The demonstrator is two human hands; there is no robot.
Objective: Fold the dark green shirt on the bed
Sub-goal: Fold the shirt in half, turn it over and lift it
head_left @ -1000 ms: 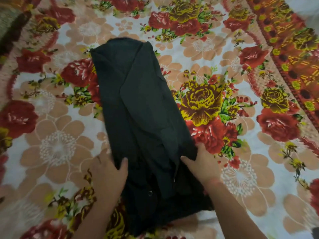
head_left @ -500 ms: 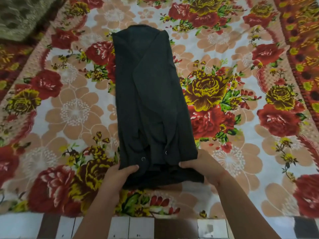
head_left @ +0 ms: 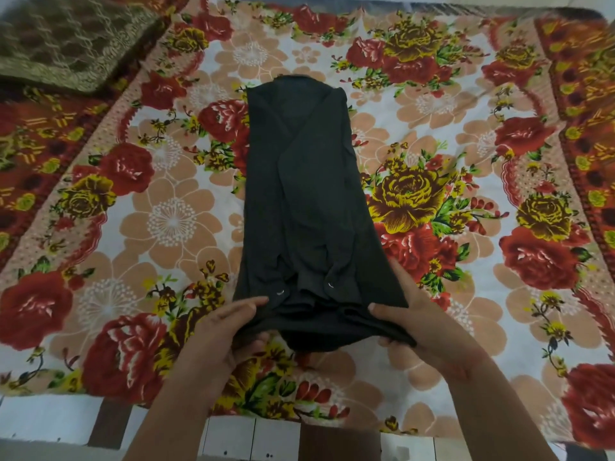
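Note:
The dark green shirt (head_left: 299, 201) lies on the bed as a long narrow strip, its sides folded inward, running away from me. Two small snap buttons show near its close end. My left hand (head_left: 229, 334) pinches the near left corner, thumb on top and fingers under the cloth. My right hand (head_left: 422, 331) pinches the near right corner the same way. The near edge is lifted slightly off the bed and sags between both hands.
The bed carries a floral sheet (head_left: 159, 227) in red, yellow and peach. A brown patterned cushion (head_left: 66, 38) sits at the far left corner. The bed's near edge and a tiled floor (head_left: 259, 440) show below my forearms.
Both hands slid from the shirt's sides down to its near corners and gripped them, raising the near edge. The camera has pulled back, so more of the bed shows.

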